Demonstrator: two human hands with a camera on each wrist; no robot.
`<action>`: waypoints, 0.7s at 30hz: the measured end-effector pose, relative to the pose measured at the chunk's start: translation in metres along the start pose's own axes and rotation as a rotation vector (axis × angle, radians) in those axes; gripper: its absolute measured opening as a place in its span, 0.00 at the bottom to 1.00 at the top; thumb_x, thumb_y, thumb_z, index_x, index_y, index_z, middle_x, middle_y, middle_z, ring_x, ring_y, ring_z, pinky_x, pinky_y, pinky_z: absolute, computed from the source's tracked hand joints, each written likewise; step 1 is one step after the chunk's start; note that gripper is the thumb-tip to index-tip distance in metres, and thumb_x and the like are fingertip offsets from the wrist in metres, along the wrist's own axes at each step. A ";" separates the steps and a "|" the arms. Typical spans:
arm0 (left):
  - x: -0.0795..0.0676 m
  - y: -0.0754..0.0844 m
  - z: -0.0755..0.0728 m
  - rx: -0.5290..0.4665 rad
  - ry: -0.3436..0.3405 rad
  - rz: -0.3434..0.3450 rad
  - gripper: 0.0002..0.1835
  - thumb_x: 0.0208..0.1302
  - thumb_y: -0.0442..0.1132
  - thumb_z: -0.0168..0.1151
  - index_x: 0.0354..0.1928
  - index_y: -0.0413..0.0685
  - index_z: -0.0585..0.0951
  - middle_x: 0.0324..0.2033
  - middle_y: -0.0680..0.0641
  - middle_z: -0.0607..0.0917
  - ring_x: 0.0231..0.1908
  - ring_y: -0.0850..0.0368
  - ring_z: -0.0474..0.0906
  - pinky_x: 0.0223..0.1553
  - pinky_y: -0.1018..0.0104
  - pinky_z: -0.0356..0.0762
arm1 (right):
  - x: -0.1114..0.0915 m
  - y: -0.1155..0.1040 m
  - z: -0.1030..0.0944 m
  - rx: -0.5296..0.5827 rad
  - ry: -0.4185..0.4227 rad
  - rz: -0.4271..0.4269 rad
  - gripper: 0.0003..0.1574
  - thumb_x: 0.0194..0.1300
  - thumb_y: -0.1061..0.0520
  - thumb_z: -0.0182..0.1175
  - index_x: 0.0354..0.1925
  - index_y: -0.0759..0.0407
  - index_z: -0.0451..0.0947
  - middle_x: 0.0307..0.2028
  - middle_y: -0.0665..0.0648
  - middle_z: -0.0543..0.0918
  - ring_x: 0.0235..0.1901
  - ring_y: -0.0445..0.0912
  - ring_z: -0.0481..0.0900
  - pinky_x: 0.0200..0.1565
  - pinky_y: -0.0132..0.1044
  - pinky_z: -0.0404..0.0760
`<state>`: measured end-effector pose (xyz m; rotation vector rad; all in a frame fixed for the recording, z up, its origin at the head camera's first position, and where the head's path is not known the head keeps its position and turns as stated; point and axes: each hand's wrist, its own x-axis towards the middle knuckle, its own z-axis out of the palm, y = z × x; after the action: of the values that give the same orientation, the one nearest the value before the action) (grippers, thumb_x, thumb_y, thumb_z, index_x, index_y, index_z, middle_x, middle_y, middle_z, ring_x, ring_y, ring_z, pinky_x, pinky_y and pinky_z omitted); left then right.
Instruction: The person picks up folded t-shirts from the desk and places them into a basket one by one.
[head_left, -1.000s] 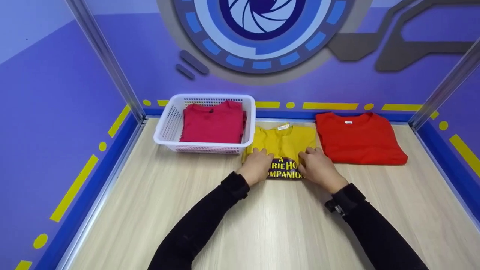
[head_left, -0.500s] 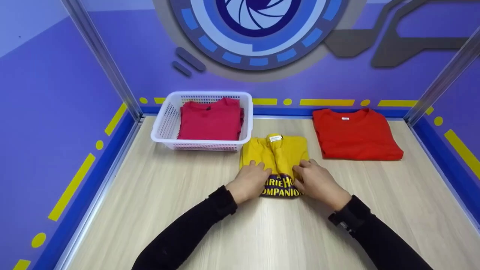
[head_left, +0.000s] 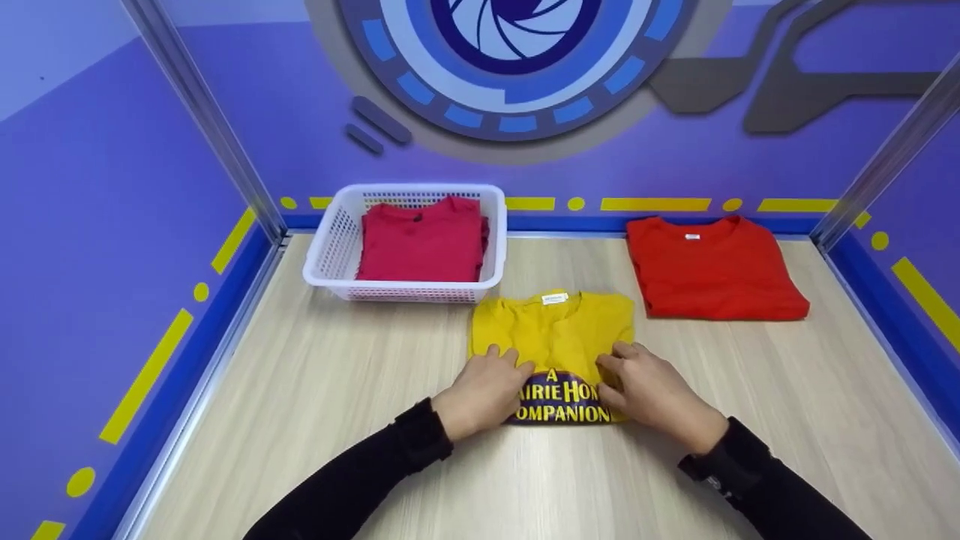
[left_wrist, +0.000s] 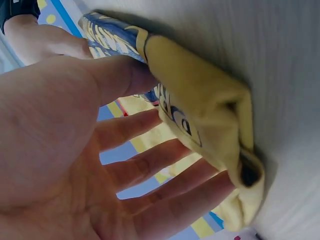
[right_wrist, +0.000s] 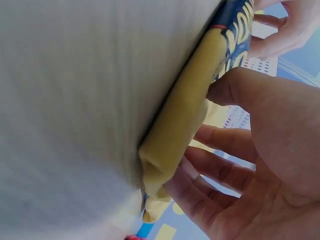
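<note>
A folded yellow T-shirt [head_left: 555,337] with dark printed lettering lies flat on the table, its collar label facing away from me. My left hand [head_left: 486,390] rests on its left side, fingertips and thumb touching the cloth. On the opposite side my right hand [head_left: 656,390] touches the shirt in the same way. The left wrist view shows fingers [left_wrist: 150,165] spread and nearly straight against the yellow fabric [left_wrist: 200,90], with the thumb apart from them. In the right wrist view, the right fingers [right_wrist: 220,167] are loosely bent against the shirt's side edge [right_wrist: 182,110].
A white perforated basket [head_left: 319,259] at the back left holds folded crimson clothing [head_left: 420,244]. Toward the back right lies a folded red shirt [head_left: 712,270]. Purple-blue panels [head_left: 585,176] wall the wooden table [head_left: 322,420] at the back and both sides.
Both hands have drawn the yellow T-shirt toward me, away from the back wall and the spot between basket and red shirt. It now lies flatter and a little wider.
</note>
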<state>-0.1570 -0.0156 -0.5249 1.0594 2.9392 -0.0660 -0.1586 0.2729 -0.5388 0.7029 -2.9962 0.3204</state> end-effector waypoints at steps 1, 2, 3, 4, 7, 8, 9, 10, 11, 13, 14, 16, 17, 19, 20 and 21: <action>-0.003 0.001 0.001 0.003 0.011 0.003 0.19 0.75 0.44 0.68 0.64 0.52 0.85 0.49 0.45 0.87 0.45 0.47 0.81 0.37 0.59 0.82 | -0.002 0.000 0.000 0.001 0.002 0.003 0.20 0.67 0.51 0.73 0.53 0.61 0.89 0.35 0.52 0.74 0.37 0.48 0.71 0.39 0.40 0.74; -0.006 0.001 0.002 0.007 0.022 0.006 0.18 0.75 0.44 0.68 0.63 0.52 0.85 0.48 0.45 0.87 0.44 0.48 0.81 0.36 0.60 0.81 | -0.004 0.000 0.000 0.001 0.007 0.003 0.20 0.67 0.52 0.73 0.53 0.62 0.89 0.35 0.52 0.74 0.37 0.47 0.71 0.39 0.41 0.74; -0.009 0.001 0.002 0.010 0.032 0.007 0.17 0.75 0.45 0.68 0.62 0.52 0.86 0.47 0.45 0.88 0.43 0.48 0.81 0.35 0.60 0.80 | -0.006 -0.001 0.001 0.003 0.013 0.002 0.21 0.67 0.52 0.73 0.53 0.62 0.89 0.35 0.52 0.74 0.38 0.47 0.72 0.40 0.41 0.75; -0.012 0.001 0.003 0.014 0.042 0.010 0.17 0.75 0.45 0.68 0.62 0.52 0.86 0.46 0.46 0.88 0.42 0.49 0.81 0.34 0.61 0.80 | -0.007 -0.001 0.001 0.005 0.018 -0.002 0.20 0.67 0.51 0.73 0.52 0.61 0.89 0.35 0.52 0.74 0.38 0.47 0.72 0.40 0.40 0.75; -0.018 0.000 0.003 0.006 0.036 0.014 0.17 0.75 0.46 0.69 0.62 0.53 0.86 0.47 0.46 0.88 0.42 0.49 0.81 0.35 0.61 0.80 | -0.011 -0.004 0.002 0.009 0.022 -0.014 0.20 0.67 0.51 0.74 0.52 0.61 0.90 0.35 0.52 0.74 0.37 0.47 0.71 0.40 0.40 0.75; -0.019 -0.001 0.002 -0.001 0.030 0.017 0.18 0.75 0.45 0.68 0.63 0.53 0.86 0.47 0.45 0.88 0.42 0.48 0.81 0.35 0.61 0.80 | -0.012 -0.006 0.002 0.009 0.020 -0.017 0.20 0.67 0.50 0.74 0.52 0.61 0.90 0.35 0.52 0.74 0.37 0.46 0.71 0.40 0.39 0.75; -0.019 -0.003 0.002 -0.008 0.024 0.022 0.18 0.75 0.45 0.68 0.63 0.53 0.86 0.47 0.45 0.88 0.42 0.48 0.81 0.36 0.60 0.80 | -0.012 -0.007 0.002 0.009 0.017 -0.017 0.20 0.67 0.50 0.74 0.52 0.61 0.90 0.35 0.51 0.74 0.37 0.46 0.71 0.39 0.39 0.75; -0.020 -0.005 0.001 -0.017 0.016 0.029 0.18 0.76 0.45 0.68 0.63 0.53 0.86 0.48 0.45 0.88 0.42 0.48 0.81 0.36 0.60 0.81 | -0.013 -0.007 0.002 0.011 0.015 -0.016 0.20 0.67 0.50 0.74 0.52 0.60 0.90 0.35 0.51 0.74 0.37 0.45 0.71 0.39 0.39 0.75; -0.019 -0.007 0.000 -0.027 0.008 0.038 0.17 0.77 0.46 0.67 0.63 0.53 0.86 0.48 0.45 0.87 0.42 0.48 0.81 0.37 0.59 0.81 | -0.014 -0.008 0.001 0.015 0.015 -0.017 0.20 0.67 0.50 0.74 0.52 0.60 0.90 0.34 0.51 0.73 0.36 0.45 0.70 0.39 0.38 0.75; -0.017 -0.013 -0.002 -0.050 -0.001 0.058 0.15 0.78 0.46 0.66 0.61 0.53 0.86 0.46 0.45 0.87 0.41 0.48 0.82 0.38 0.58 0.82 | -0.013 -0.007 -0.001 0.030 0.012 -0.021 0.17 0.67 0.51 0.74 0.50 0.60 0.90 0.33 0.50 0.73 0.34 0.44 0.69 0.38 0.37 0.73; -0.016 -0.017 -0.003 -0.072 -0.007 0.066 0.15 0.79 0.47 0.65 0.60 0.52 0.86 0.45 0.45 0.88 0.41 0.48 0.83 0.39 0.57 0.84 | -0.012 -0.006 -0.002 0.040 0.008 -0.024 0.16 0.68 0.52 0.74 0.50 0.59 0.90 0.33 0.50 0.73 0.34 0.43 0.69 0.37 0.36 0.73; -0.011 -0.028 -0.007 -0.150 -0.025 0.070 0.13 0.80 0.47 0.63 0.57 0.51 0.88 0.44 0.46 0.89 0.41 0.49 0.85 0.44 0.55 0.86 | -0.008 -0.003 -0.006 0.089 -0.018 -0.021 0.12 0.70 0.53 0.73 0.48 0.58 0.91 0.32 0.49 0.75 0.32 0.42 0.70 0.37 0.35 0.73; -0.008 -0.034 -0.009 -0.204 -0.034 0.058 0.13 0.81 0.47 0.62 0.57 0.51 0.88 0.45 0.46 0.90 0.42 0.50 0.86 0.47 0.55 0.88 | -0.005 0.000 -0.009 0.128 -0.035 -0.012 0.11 0.71 0.53 0.73 0.48 0.57 0.91 0.33 0.49 0.78 0.32 0.42 0.71 0.37 0.35 0.74; 0.000 -0.048 -0.012 -0.312 -0.028 0.012 0.14 0.82 0.45 0.61 0.58 0.48 0.89 0.48 0.46 0.92 0.47 0.50 0.88 0.54 0.53 0.89 | 0.002 0.007 -0.015 0.202 -0.066 0.032 0.11 0.75 0.53 0.71 0.49 0.57 0.92 0.35 0.49 0.84 0.33 0.42 0.75 0.38 0.35 0.78; 0.005 -0.055 -0.013 -0.350 -0.010 -0.024 0.14 0.82 0.44 0.60 0.58 0.47 0.89 0.50 0.45 0.92 0.48 0.49 0.89 0.56 0.52 0.89 | 0.006 0.011 -0.018 0.230 -0.072 0.061 0.12 0.76 0.53 0.70 0.50 0.57 0.92 0.37 0.50 0.87 0.34 0.42 0.77 0.40 0.36 0.81; 0.009 -0.062 -0.013 -0.377 0.019 -0.061 0.15 0.82 0.43 0.60 0.59 0.46 0.89 0.53 0.45 0.93 0.51 0.48 0.90 0.58 0.51 0.89 | 0.011 0.016 -0.022 0.252 -0.071 0.088 0.13 0.77 0.52 0.69 0.52 0.57 0.92 0.40 0.52 0.89 0.35 0.44 0.79 0.41 0.38 0.83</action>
<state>-0.2033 -0.0565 -0.5099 0.9160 2.8345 0.4792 -0.1757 0.2866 -0.5195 0.6106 -3.0922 0.7014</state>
